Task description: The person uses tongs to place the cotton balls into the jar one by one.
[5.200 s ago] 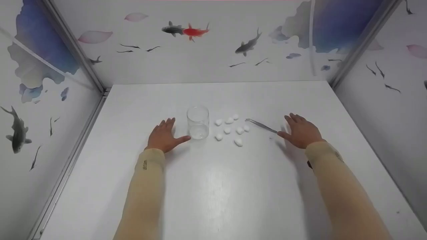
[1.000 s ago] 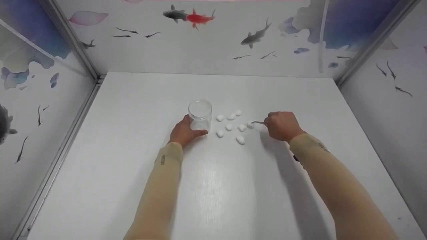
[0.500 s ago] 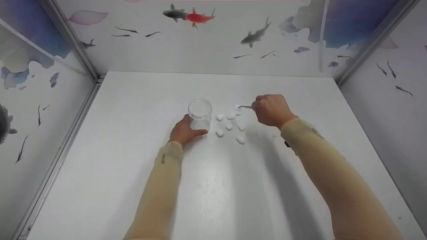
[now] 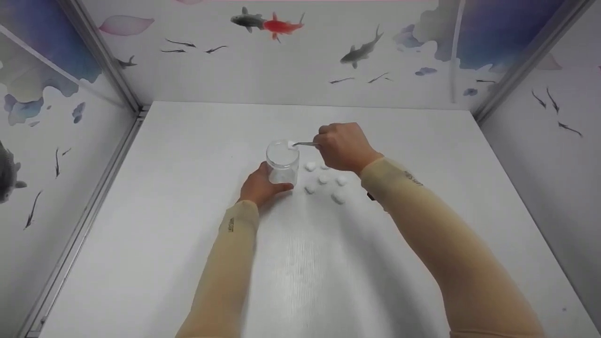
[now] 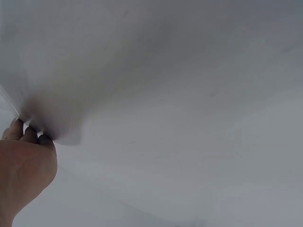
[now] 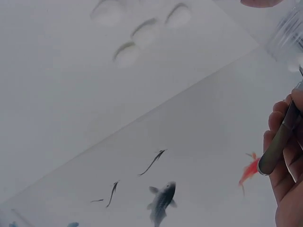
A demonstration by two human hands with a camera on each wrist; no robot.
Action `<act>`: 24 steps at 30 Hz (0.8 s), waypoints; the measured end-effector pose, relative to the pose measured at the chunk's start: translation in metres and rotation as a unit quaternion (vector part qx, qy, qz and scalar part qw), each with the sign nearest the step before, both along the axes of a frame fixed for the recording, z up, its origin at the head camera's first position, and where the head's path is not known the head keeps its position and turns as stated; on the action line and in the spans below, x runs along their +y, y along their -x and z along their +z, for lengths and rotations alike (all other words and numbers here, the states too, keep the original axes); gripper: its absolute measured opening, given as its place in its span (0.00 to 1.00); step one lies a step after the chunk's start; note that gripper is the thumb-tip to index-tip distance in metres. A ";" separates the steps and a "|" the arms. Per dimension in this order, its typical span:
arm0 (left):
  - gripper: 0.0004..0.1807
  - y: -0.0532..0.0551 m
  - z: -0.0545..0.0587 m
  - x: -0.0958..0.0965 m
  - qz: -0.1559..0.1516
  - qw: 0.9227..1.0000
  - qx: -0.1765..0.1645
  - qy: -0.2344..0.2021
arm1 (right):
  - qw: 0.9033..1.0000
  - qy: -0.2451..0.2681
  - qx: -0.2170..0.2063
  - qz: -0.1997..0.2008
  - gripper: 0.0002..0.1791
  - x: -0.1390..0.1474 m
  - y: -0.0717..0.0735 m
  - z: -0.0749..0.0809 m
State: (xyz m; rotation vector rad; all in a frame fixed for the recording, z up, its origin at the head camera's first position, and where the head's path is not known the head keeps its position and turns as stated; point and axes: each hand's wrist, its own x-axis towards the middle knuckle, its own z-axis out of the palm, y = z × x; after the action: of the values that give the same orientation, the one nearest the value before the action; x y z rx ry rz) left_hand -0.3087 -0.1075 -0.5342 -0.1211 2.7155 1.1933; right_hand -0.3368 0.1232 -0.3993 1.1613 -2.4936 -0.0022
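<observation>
left sleeve [image 4: 222, 270]: beige, small dark lettering [image 4: 230, 225] | right sleeve [image 4: 439, 234]: beige, dark marking [image 4: 413, 178] | small black piece [image 4: 371, 196] beneath

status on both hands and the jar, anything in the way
Left hand round clear cylindrical jar. Right hand gripping slim silver metal tweezers, small white cotton-like ball at tips, by jar's rim. No obstruction seen.

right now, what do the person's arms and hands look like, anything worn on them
The left sleeve and right sleeve are beige, fairly close-fitting and long, each with small dark printing near the wrist, too small to read. The left hand and right hand wear no gloves. A small black piece shows beside the right cuff.
</observation>
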 end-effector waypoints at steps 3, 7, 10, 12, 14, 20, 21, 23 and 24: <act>0.56 0.000 0.001 0.000 -0.004 1.000 0.004 0.003 | 1.000 0.007 -0.008 0.017 0.07 -0.006 -0.001 -0.007; 0.55 -0.001 0.002 -0.001 -0.010 1.000 0.010 0.005 | 0.999 0.022 -0.019 0.033 0.07 -0.009 -0.002 -0.013; 0.55 0.000 0.002 -0.001 -0.009 1.000 0.012 0.005 | 0.999 0.018 -0.026 0.034 0.06 -0.009 -0.001 -0.015; 0.55 0.000 0.001 -0.001 -0.007 1.000 0.012 0.006 | 0.999 0.010 -0.029 0.031 0.06 -0.008 -0.001 -0.015; 0.56 0.000 0.001 -0.001 -0.006 1.000 0.010 0.005 | 0.999 0.003 -0.032 0.028 0.06 -0.007 0.000 -0.015; 0.57 0.001 0.001 -0.001 -0.008 1.000 0.009 0.005 | 0.999 0.014 -0.036 0.030 0.06 -0.004 -0.002 -0.013; 0.56 0.001 0.000 -0.002 -0.009 1.000 0.010 0.006 | 0.999 0.016 -0.033 0.030 0.06 -0.003 -0.003 -0.013; 0.56 0.002 0.000 -0.002 -0.010 1.000 0.011 0.009 | 0.999 0.016 -0.030 0.030 0.06 0.001 -0.004 -0.013; 0.56 0.002 0.000 -0.002 -0.011 1.000 0.011 0.010 | 0.999 0.017 -0.028 0.030 0.06 0.003 -0.005 -0.013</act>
State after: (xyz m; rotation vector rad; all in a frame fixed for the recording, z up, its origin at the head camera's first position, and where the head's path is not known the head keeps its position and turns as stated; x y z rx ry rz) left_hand -0.3106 -0.1099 -0.5345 -0.0818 2.7400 1.1687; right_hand -0.3321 0.1266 -0.4123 1.2375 -2.4970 0.0903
